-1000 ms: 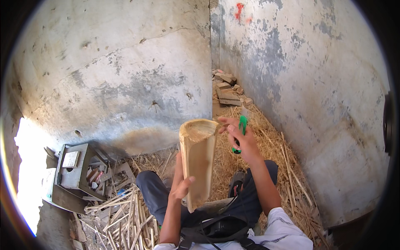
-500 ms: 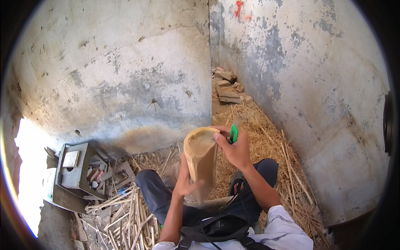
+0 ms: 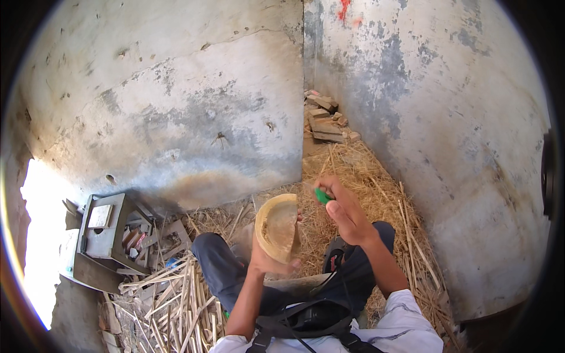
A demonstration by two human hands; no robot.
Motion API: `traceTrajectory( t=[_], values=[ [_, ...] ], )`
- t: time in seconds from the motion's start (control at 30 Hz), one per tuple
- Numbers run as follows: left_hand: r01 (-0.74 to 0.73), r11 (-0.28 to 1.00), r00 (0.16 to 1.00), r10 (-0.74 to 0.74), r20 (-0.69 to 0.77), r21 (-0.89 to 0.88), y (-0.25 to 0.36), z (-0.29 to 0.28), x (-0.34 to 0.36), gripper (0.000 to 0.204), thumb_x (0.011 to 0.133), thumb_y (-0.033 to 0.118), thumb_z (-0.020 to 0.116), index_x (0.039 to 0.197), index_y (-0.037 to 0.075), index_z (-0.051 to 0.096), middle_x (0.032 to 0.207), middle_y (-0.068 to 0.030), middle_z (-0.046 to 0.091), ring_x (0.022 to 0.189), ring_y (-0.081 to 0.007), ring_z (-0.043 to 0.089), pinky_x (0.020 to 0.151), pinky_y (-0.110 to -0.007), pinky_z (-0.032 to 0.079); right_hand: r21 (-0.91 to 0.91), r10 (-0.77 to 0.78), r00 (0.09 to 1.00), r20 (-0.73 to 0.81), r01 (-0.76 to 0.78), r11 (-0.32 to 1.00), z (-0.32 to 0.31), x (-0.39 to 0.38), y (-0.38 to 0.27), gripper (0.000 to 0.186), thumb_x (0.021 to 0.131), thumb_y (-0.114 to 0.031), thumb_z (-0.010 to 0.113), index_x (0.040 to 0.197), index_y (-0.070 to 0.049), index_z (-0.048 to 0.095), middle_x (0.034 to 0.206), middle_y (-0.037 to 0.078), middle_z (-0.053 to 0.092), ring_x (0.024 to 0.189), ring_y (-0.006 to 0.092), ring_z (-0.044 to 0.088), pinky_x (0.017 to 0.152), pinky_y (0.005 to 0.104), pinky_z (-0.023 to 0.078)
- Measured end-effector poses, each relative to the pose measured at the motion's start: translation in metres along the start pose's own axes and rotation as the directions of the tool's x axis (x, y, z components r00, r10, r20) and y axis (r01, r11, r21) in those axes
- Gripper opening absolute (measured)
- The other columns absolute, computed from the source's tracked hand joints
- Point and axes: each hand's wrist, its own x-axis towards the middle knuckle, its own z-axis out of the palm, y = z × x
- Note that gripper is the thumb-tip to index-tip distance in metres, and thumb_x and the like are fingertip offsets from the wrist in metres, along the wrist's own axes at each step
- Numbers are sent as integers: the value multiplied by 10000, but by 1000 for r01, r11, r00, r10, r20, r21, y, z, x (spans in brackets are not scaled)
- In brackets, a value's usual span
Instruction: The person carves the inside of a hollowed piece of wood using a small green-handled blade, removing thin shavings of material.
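My left hand [image 3: 265, 256] is wrapped round a tan half-round piece [image 3: 278, 228], hollow like a trough with a pale curved rim, apparently of wood or bamboo. The hollow end faces up toward me, and fingertips show past its right edge. My right hand [image 3: 347, 215] is raised to the right of the piece, apart from it. It grips a small green tool [image 3: 323, 196] between thumb and fingers; the rest of the tool is blurred or hidden, so its kind is unclear.
Straw [image 3: 376, 182] covers the ground ahead and right. Split sticks [image 3: 176, 306] lie in a heap at left, beside a grey box-like cabinet [image 3: 109, 232] holding scraps. Broken bricks [image 3: 325, 122] are piled in the corner between peeling walls [image 3: 235, 88].
The half-round piece has been tipped so its end faces me more squarely. My right hand has come off its rim and moved right, still holding the green tool, which has turned.
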Motion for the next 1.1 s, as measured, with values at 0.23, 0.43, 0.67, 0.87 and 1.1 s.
traceTrajectory(
  t=[0.23,0.43,0.67,0.87,1.1],
  values=[
    [-17,960,999,5,44,279,12,-18,-11,1111,497,202,939,1481,2,463,1330,-112,624,1216,-208,608,1072,-388,473,-380,-161,943,292,269,885,-31,-3,-20,427,995,-493,659,1055,-73,705,821,73,655,642,281,664,551,380,496],
    [9,952,1000,-15,17,307,23,-12,-15,1218,487,234,950,1534,5,374,1398,-134,531,1283,-243,549,1106,-412,429,-470,-236,934,269,341,814,-32,3,-27,361,939,-460,736,1037,-112,722,770,33,628,612,229,657,524,352,487],
    [24,959,999,-33,26,282,22,-15,-18,1234,483,276,953,1536,-4,374,1382,-132,544,1266,-261,563,1097,-418,438,-556,-282,928,243,371,743,-27,6,-40,339,898,-461,772,1010,-144,730,740,-9,612,594,174,648,509,326,476],
    [79,995,990,-85,109,58,38,-12,-9,1228,491,301,961,1535,-22,401,1383,-176,609,1241,-289,629,1085,-434,482,-594,-308,927,214,374,713,-25,7,-42,318,874,-461,796,976,-165,740,708,-23,606,586,165,640,505,310,467],
    [89,977,983,-54,178,-192,40,-12,-5,1110,586,307,933,1523,-29,440,1419,-200,604,1262,-302,632,1075,-461,507,-489,-230,956,182,291,822,-24,7,-42,298,934,-432,763,987,-139,740,736,2,638,592,200,644,525,330,478]
  ],
)
